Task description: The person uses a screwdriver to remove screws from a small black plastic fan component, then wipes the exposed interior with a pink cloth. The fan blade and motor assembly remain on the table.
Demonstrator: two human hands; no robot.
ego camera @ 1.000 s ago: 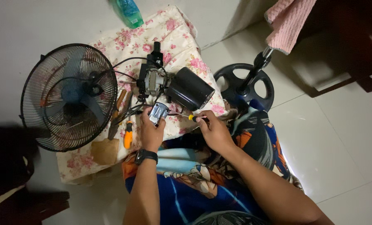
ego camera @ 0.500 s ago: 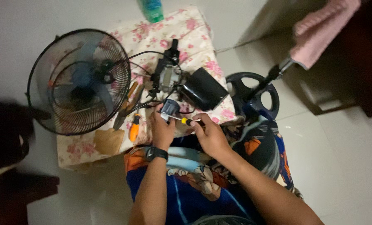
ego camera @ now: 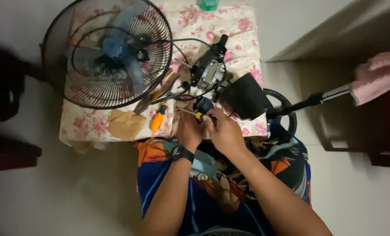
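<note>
A small dark fan part (ego camera: 202,105) is gripped in the left hand (ego camera: 188,129) above a floral cloth (ego camera: 230,26). A yellow-handled screwdriver (ego camera: 194,115) is pinched by the right hand (ego camera: 223,133). Pale floor tiles (ego camera: 356,192) surround the fan guard (ego camera: 109,52).

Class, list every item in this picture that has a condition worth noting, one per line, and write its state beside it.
Fan head: lying flat on the floral cloth, cage closed, blades in.
Motor: bare, cover off.
Black motor cover: detached, on its side.
Small part: held in left hand.
Yellow-handled screwdriver: gripped by right hand, tip at the part.
Orange-handled screwdriver: lying unused.
</note>
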